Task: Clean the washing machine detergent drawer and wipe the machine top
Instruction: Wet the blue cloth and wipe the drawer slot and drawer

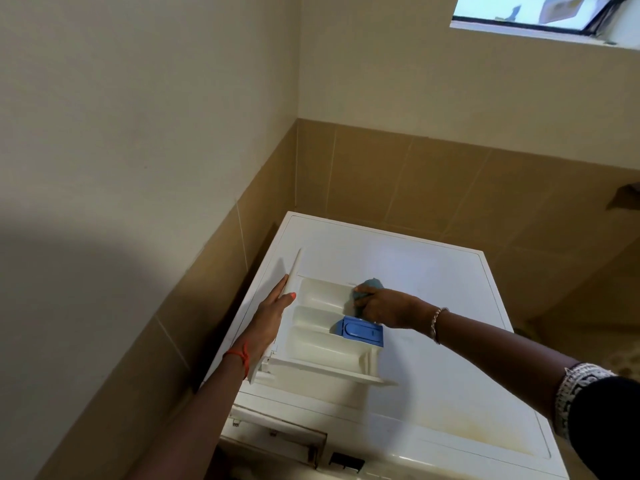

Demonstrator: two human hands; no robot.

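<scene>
The white detergent drawer [318, 337] lies pulled out on the white washing machine top [433, 386], its front panel at the left and standing on edge. A blue insert [362, 331] sits in one of its compartments. My left hand [268, 322] lies along the front panel, fingers straight and the thumb on the panel's inner side. My right hand [384, 308] grips a bunched blue-green cloth [371, 285] at the drawer's far right end.
The empty drawer slot [277, 441] gapes in the machine's front at the bottom. Beige tiled walls [221, 271] close in the machine at the left and behind. A window [540, 12] is high up on the right.
</scene>
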